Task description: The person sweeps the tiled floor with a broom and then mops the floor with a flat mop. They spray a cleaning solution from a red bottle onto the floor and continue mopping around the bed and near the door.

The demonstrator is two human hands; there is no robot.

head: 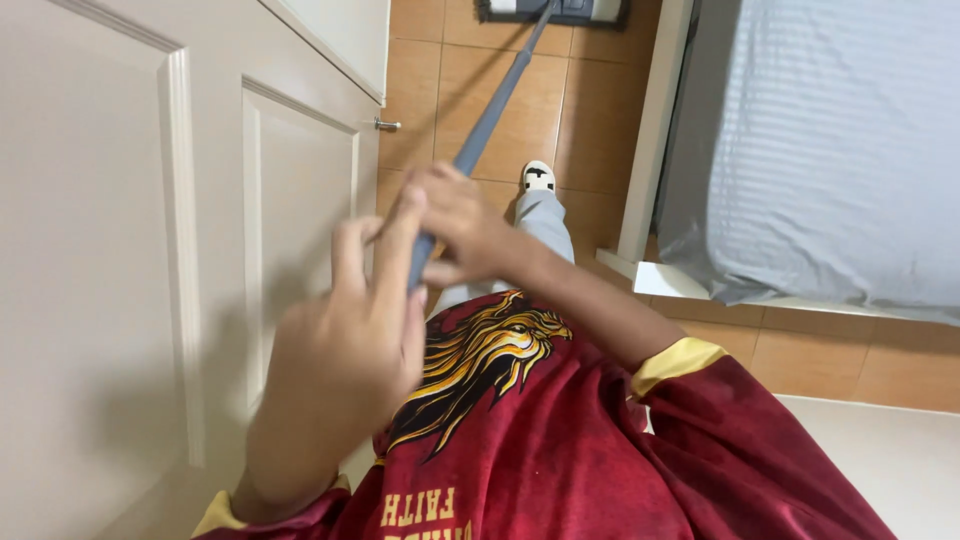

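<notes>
- My left hand [345, 340] is wrapped around the near end of the grey mop handle [487, 120], fingers curled closed on it.
- My right hand [460, 225] grips the same handle just beyond the left, closed tight around it.
- The handle slants away from me over the tan tiled floor [590, 120] to the flat mop head [560, 10], which lies on the tiles at the far edge of view.
- My foot in a white slipper [538, 177] stands on the floor just beside the handle.
- A white panelled door [150, 250] stands close on my left; a bed with grey bedding [830, 150] lies to my right.
</notes>
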